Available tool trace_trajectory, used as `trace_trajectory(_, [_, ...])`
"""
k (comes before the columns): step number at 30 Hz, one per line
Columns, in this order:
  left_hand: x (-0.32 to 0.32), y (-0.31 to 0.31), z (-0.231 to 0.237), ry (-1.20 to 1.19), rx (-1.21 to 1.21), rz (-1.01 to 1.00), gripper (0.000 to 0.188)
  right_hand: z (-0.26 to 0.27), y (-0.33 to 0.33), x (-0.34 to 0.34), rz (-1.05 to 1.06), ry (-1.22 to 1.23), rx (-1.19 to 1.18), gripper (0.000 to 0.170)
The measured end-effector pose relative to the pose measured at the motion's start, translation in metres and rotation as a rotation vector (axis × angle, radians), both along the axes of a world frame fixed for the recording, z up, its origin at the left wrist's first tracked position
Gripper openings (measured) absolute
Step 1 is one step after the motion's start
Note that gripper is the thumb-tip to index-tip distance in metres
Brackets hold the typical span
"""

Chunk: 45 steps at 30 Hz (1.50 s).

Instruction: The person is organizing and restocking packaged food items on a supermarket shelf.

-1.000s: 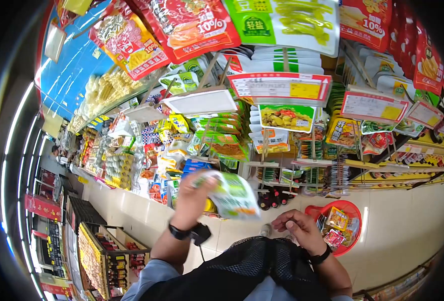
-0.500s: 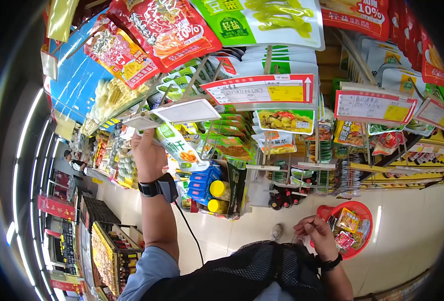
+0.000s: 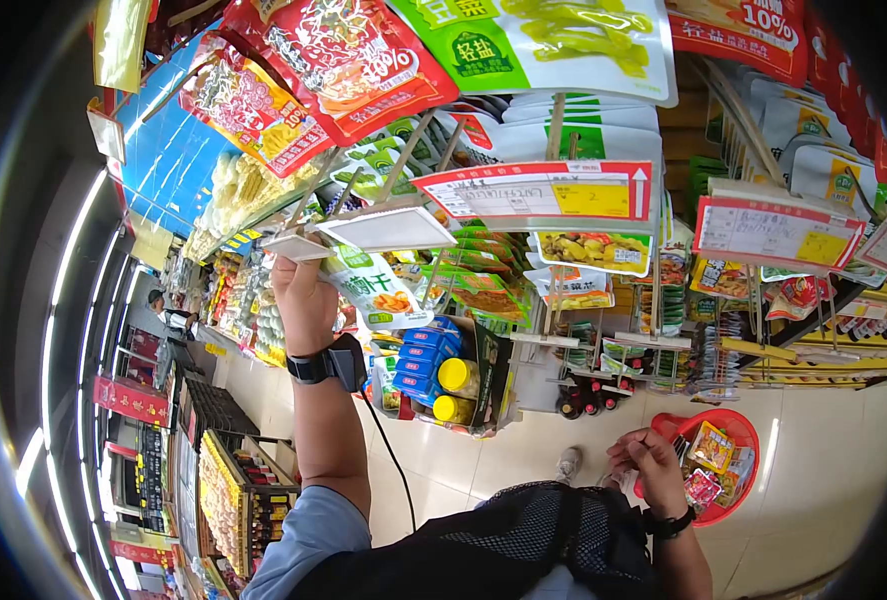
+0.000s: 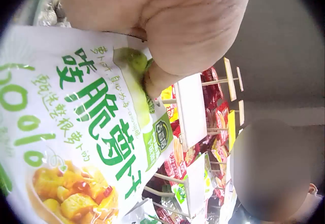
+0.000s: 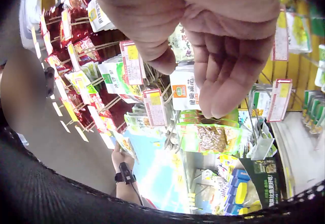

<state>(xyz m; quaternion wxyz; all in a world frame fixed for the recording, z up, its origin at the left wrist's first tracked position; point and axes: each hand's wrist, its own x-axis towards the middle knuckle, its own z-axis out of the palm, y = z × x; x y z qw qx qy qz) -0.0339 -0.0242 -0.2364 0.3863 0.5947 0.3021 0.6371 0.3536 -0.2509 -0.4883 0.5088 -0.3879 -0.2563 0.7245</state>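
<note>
My left hand [image 3: 305,305] is raised at the left end of the rack and grips a white-and-green pouch of dried radish [image 3: 375,287] by its upper edge. In the left wrist view the thumb lies over the edge of the pouch [image 4: 76,117], with pictured radish pieces below. White label holders [image 3: 388,229] on the hook ends are close above that hand. Low in front of the body, my right hand [image 3: 653,468] hangs with loosely curled fingers and holds nothing; in the right wrist view its fingers [image 5: 236,69] are bare.
Hanging food pouches [image 3: 588,45] fill the rack ahead, with hooks and price tags [image 3: 533,195] jutting out. A red basket [image 3: 760,450] with several packets stands on the floor to the right. Below the left hand are blue boxes [image 3: 425,360] and yellow-lidded jars [image 3: 457,375].
My left hand has carried the pouch from in front of my body up and left to the rack hooks. The right hand stays low and has hardly moved.
</note>
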Motion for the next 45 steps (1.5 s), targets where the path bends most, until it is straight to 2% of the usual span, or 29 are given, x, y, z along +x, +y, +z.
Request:
trace_trajectory(8, [0.003,0.012,-0.005,0.048,0.024,0.025,0.028,-0.003,0.005,0.0,-0.012,-0.019,-0.002,0.017])
trace_trajectory(11, [0.008,0.024,-0.002,0.08,-0.042,0.138,0.034,-0.003,0.005,0.0,-0.02,-0.022,-0.001,0.016])
trace_trajectory(13, [0.023,0.032,0.004,0.403,0.104,0.328,0.029,-0.002,0.004,0.0,-0.021,-0.033,0.001,0.017])
trace_trajectory(15, [0.038,0.04,0.007,0.384,0.132,0.334,0.028,-0.002,0.001,0.0,-0.022,-0.057,0.001,0.021])
trace_trajectory(16, [0.025,0.063,-0.006,0.275,0.239,0.257,0.027,0.0,0.0,0.0,-0.027,-0.072,0.002,0.021])
trace_trajectory(18, [-0.003,0.065,-0.014,0.847,0.421,0.717,0.026,0.003,-0.006,-0.001,-0.05,-0.104,-0.006,0.02])
trace_trajectory(20, [0.012,0.036,-0.024,0.468,0.232,0.596,0.023,0.0,-0.013,-0.002,-0.084,-0.122,-0.034,0.02])
trace_trajectory(22, [0.031,-0.021,-0.032,0.565,0.208,0.835,0.021,0.003,-0.023,-0.005,-0.153,-0.149,-0.095,0.021])
trace_trajectory(23, [0.037,-0.045,-0.051,0.355,0.2,0.769,0.02,-0.019,-0.032,-0.006,-0.21,-0.118,-0.067,0.022])
trace_trajectory(24, [0.05,-0.069,-0.067,0.275,0.199,0.659,0.017,-0.026,-0.038,-0.005,-0.211,-0.15,-0.107,0.023])
trace_trajectory(26, [0.055,-0.105,-0.113,0.502,0.185,0.262,0.014,-0.069,-0.055,0.001,-0.201,-0.304,-0.175,0.024])
trace_trajectory(28, [0.08,-0.127,-0.15,0.895,0.01,-0.135,0.014,-0.132,-0.084,0.013,-0.175,-0.508,-0.223,0.028])
trace_trajectory(30, [0.087,-0.134,-0.237,0.949,-0.299,-0.469,0.017,-0.215,-0.138,0.028,-0.084,-0.85,-0.499,0.037])
trace_trajectory(32, [0.084,-0.143,-0.322,1.079,-0.365,-0.606,0.02,-0.289,-0.212,0.046,0.2,-1.424,-0.608,0.041])
trace_trajectory(34, [0.06,-0.151,-0.412,1.277,-0.393,-0.742,0.024,-0.318,-0.295,0.051,0.083,-1.214,-0.915,0.041])
trace_trajectory(36, [0.027,-0.17,-0.49,1.373,-0.491,-0.711,0.028,-0.304,-0.349,0.046,-0.024,-0.932,-1.133,0.03])
trace_trajectory(39, [-0.044,-0.194,-0.59,1.515,-0.848,-0.776,0.036,-0.337,-0.426,0.036,-0.216,-0.558,-1.15,0.035])
trace_trajectory(40, [-0.065,-0.203,-0.608,1.541,-1.004,-0.803,0.039,-0.322,-0.423,0.033,-0.185,-0.649,-1.144,0.035])
trace_trajectory(42, [-0.073,-0.212,-0.589,1.627,-0.852,-0.843,0.041,-0.288,-0.397,0.026,-0.117,-0.816,-1.117,0.034])
trace_trajectory(44, [-0.082,-0.213,-0.57,1.549,-0.627,-0.866,0.039,-0.301,-0.385,0.035,-0.14,-0.848,-1.095,0.036])
trace_trajectory(45, [-0.057,-0.21,-0.526,1.554,-0.901,-0.734,0.035,-0.306,-0.374,0.041,-0.181,-0.894,-1.059,0.037])
